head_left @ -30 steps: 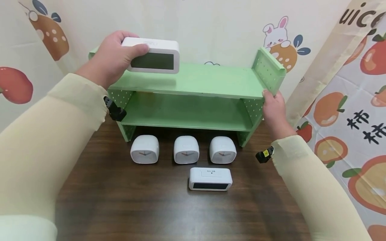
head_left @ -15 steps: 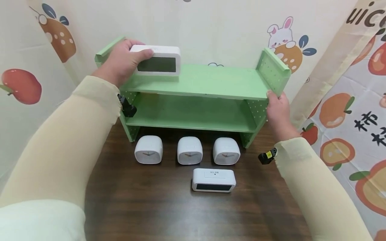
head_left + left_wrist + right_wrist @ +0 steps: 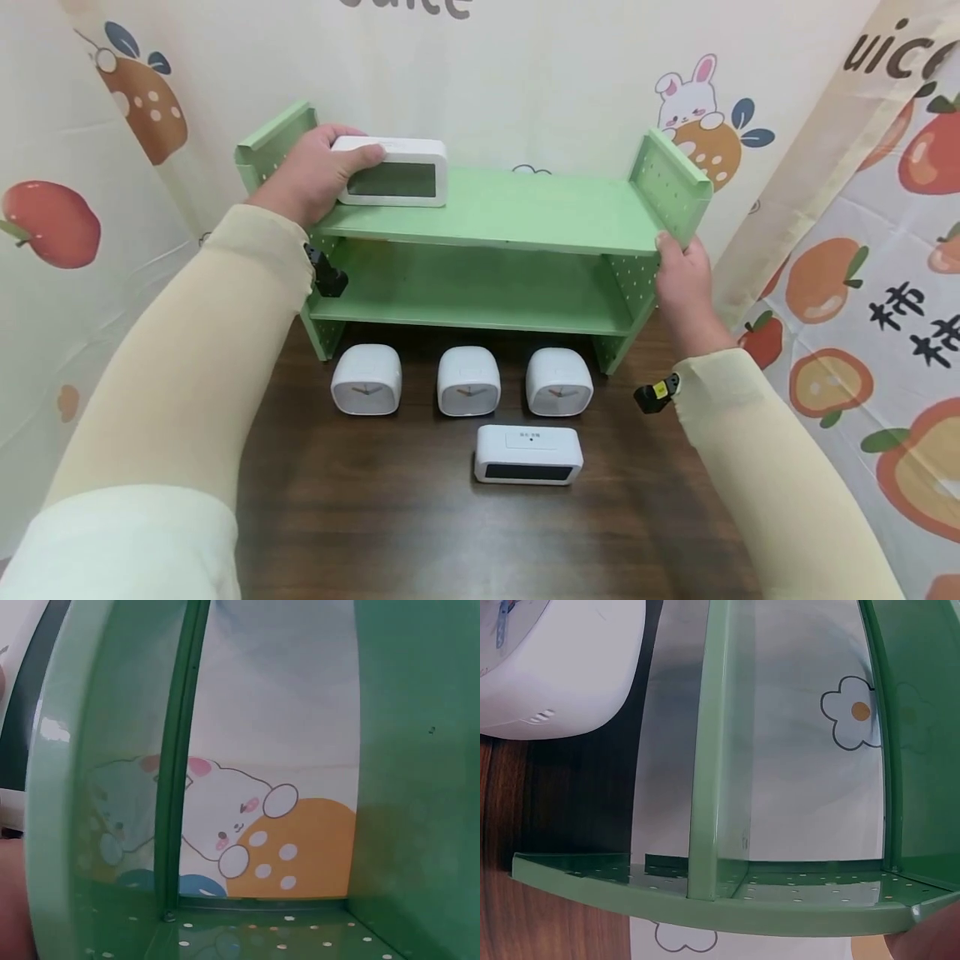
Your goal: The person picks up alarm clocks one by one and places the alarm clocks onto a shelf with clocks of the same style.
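Observation:
My left hand grips a white digital clock by its left end, thumb across the front. The clock stands upright at the left part of the green two-tier rack's top shelf, its base at or very near the surface. With my right hand I hold the edge of the rack's right side panel; a bit of this hand shows low in the right wrist view. The left wrist view looks into the rack's lower tier. My left fingers behind the clock are hidden.
Three white analog clocks stand in a row on the dark wooden table before the rack; one clock fills the right wrist view's upper left. A second digital clock lies nearer. Printed curtains hang behind and beside.
My left hand has lowered the digital clock toward the rack's top shelf, and the rack's left side panel has come into fuller view. My right hand keeps its hold on the right panel.

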Tool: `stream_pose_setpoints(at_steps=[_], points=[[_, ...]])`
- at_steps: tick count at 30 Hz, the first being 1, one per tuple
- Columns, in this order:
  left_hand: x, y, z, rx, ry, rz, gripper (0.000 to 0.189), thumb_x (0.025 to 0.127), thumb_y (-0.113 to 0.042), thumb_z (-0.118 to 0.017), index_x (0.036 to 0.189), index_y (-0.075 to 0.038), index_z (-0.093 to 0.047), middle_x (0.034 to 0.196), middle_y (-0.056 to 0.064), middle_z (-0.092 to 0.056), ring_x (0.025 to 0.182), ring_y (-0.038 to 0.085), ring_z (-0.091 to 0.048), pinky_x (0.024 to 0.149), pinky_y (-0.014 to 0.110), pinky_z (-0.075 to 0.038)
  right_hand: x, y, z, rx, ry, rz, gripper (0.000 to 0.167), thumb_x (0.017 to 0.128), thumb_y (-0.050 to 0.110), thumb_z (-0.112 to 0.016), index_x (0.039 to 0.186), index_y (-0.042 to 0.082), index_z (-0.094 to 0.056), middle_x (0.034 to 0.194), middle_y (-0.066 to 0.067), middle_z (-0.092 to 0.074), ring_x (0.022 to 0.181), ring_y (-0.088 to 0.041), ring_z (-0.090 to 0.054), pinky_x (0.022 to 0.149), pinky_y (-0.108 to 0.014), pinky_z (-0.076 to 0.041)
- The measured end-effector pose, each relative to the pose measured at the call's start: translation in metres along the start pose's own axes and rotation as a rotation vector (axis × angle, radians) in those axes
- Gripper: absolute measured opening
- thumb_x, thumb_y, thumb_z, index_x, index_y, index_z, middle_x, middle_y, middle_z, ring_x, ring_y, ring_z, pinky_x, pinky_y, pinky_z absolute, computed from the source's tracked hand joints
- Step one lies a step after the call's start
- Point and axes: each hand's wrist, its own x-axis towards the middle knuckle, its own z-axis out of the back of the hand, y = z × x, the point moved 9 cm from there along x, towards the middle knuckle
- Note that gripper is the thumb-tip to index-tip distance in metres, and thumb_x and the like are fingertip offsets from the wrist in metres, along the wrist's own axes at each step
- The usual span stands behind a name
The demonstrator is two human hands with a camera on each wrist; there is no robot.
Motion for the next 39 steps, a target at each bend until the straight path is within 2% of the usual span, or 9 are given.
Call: stream_pose_setpoints(at_steps=[10, 17, 23, 30, 39], points=[[0.008, 0.004, -0.001, 0.045, 0.032, 0.039, 0.072, 0.091, -0.062, -0.070, 0.149, -0.024, -0.050, 0.137, 0.000, -0.055, 0.122, 0.018, -0.049, 0.111, 0.038, -0.033, 0.006, -0.001, 0.003, 0.018, -0.029, 0.021, 0.051, 0.111, 0.037, -0.040, 0.159, 0.019, -0.037, 0.153, -0.007, -0.047, 0.137, -0.019, -0.046, 0.118, -0.044, -0.032], [0.015, 0.002, -0.002, 0.059, 0.048, 0.026, 0.070, 0.093, -0.060, -0.069, 0.149, -0.022, -0.051, 0.139, 0.000, -0.054, 0.124, 0.017, -0.048, 0.113, 0.036, -0.031, 0.005, -0.001, 0.004, 0.017, -0.034, 0.030, 0.051, 0.111, 0.036, -0.039, 0.158, 0.018, -0.039, 0.152, -0.008, -0.049, 0.134, -0.020, -0.048, 0.117, -0.045, -0.035], [0.015, 0.000, -0.002, -0.011, 0.073, 0.003, 0.063, 0.096, -0.049, -0.070, 0.146, -0.016, -0.051, 0.134, -0.001, -0.055, 0.121, 0.017, -0.050, 0.112, 0.032, -0.034, 0.004, -0.001, 0.002, 0.013, -0.022, 0.028, 0.051, 0.111, 0.037, -0.038, 0.159, 0.018, -0.037, 0.154, -0.008, -0.047, 0.137, -0.018, -0.046, 0.118, -0.044, -0.033], [0.017, -0.001, -0.004, -0.126, 0.077, 0.009, 0.054, 0.096, -0.041, -0.074, 0.139, -0.016, -0.053, 0.127, -0.003, -0.056, 0.116, 0.016, -0.053, 0.106, 0.030, -0.039, 0.003, 0.000, 0.001, 0.022, -0.016, 0.016, 0.051, 0.111, 0.037, -0.039, 0.159, 0.019, -0.037, 0.154, -0.006, -0.046, 0.138, -0.018, -0.045, 0.119, -0.044, -0.032], [0.020, 0.002, -0.004, -0.154, 0.081, 0.016, 0.064, 0.096, -0.039, -0.074, 0.149, -0.015, -0.049, 0.138, 0.000, -0.053, 0.122, 0.016, -0.050, 0.111, 0.029, -0.036, 0.004, -0.003, 0.001, 0.028, -0.014, 0.003, 0.052, 0.111, 0.038, -0.039, 0.159, 0.019, -0.037, 0.154, -0.007, -0.046, 0.137, -0.020, -0.045, 0.119, -0.045, -0.032]])
